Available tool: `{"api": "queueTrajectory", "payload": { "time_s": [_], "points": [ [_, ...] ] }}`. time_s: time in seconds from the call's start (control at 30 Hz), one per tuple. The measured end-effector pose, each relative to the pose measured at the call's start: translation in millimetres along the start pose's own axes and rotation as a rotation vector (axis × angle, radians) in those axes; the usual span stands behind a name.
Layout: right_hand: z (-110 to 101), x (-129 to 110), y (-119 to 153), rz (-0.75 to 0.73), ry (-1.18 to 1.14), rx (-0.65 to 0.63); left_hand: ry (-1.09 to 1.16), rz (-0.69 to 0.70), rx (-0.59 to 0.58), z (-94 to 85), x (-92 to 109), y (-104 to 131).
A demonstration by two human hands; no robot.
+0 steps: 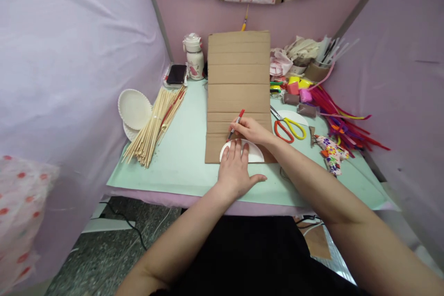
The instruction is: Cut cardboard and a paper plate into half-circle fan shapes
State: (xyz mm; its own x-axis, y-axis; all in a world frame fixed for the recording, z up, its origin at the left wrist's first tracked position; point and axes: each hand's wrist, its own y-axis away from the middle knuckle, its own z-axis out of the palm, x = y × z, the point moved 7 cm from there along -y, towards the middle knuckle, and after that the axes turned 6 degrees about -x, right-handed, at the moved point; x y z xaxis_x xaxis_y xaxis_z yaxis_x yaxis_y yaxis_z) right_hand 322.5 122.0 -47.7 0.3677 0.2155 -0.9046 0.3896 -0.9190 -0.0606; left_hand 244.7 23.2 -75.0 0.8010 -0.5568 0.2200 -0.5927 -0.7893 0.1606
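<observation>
My left hand (235, 166) lies flat with spread fingers on a white paper half-circle (255, 151). The half-circle rests at the near edge of a creased sheet of brown cardboard (238, 69), its straight side toward me. Between the fingers of my right hand (251, 129) is a marker pen (237, 122) with a red end pointing up. Its lower tip is at the curved edge of the half-circle, on the left; whether it touches the cardboard is too small to tell. Scissors (288, 128) with red and yellow handles lie just right of the cardboard.
Left of the cardboard are a bundle of wooden sticks (152, 125), paper plates (134, 109), a phone (176, 74) and a white bottle (194, 58). To the right lie wrapped clay packs (307, 110), coloured pipe cleaners (350, 127) and a floral cloth piece (332, 153). Curtains hang at both sides.
</observation>
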Motion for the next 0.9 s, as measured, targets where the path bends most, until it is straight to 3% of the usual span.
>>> {"api": "queueTrajectory", "payload": {
  "time_s": [0.9],
  "points": [
    [-2.7,0.4,5.9,0.013,-0.016,0.019,0.003,0.010,0.020,1.8,-0.4,-0.1]
  ]
}}
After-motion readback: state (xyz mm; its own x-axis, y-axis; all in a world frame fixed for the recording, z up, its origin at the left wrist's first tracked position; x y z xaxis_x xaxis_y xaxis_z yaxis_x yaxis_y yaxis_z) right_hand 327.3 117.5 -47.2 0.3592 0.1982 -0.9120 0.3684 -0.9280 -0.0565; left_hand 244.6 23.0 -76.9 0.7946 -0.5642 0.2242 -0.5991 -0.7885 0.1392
